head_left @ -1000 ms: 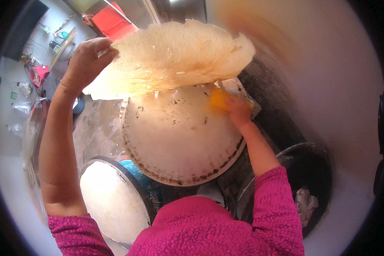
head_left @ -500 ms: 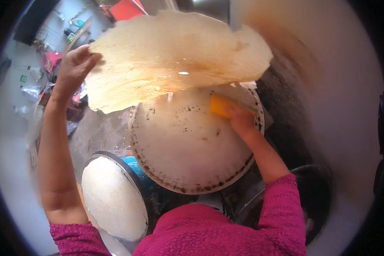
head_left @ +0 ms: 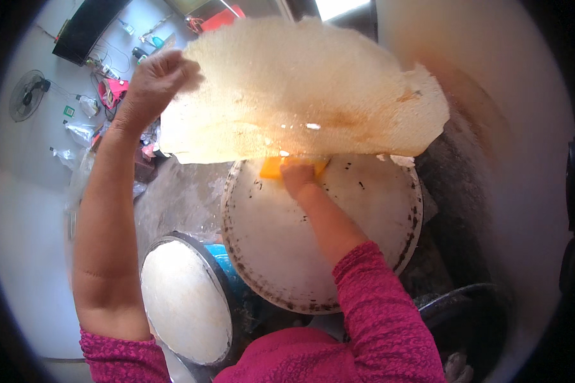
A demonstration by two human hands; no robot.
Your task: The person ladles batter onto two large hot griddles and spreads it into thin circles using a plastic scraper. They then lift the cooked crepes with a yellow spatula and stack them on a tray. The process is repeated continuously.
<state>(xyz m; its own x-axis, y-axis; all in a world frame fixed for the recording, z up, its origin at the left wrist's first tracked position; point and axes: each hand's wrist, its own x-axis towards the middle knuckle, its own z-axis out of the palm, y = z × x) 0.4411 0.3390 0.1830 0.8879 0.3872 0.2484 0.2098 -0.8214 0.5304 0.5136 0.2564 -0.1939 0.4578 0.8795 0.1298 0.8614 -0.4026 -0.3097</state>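
Observation:
A large, thin, pale flatbread sheet (head_left: 306, 83) with browned patches hangs raised over the far part of a round griddle (head_left: 281, 236). My left hand (head_left: 161, 78) is closed on the sheet's left edge, its fingertips slightly blurred. Under the sheet's lower edge, my right hand (head_left: 298, 179) grips a yellow scraper (head_left: 272, 168) against the griddle's pale surface. Part of the scraper and the griddle's far rim are hidden by the sheet. Dark burnt specks dot the griddle and line its rim.
At the near left is a dark-rimmed round container with a white top (head_left: 186, 300), beside a blue object (head_left: 222, 256) partly under the griddle. A dark tub (head_left: 473, 319) stands at the near right. A fan (head_left: 29, 94) and hanging bags (head_left: 80, 133) are along the left wall.
My right hand has swept the scraper leftward across the griddle. My left hand still holds the flatbread, and the whole view has shifted, so the griddle appears farther right and lower.

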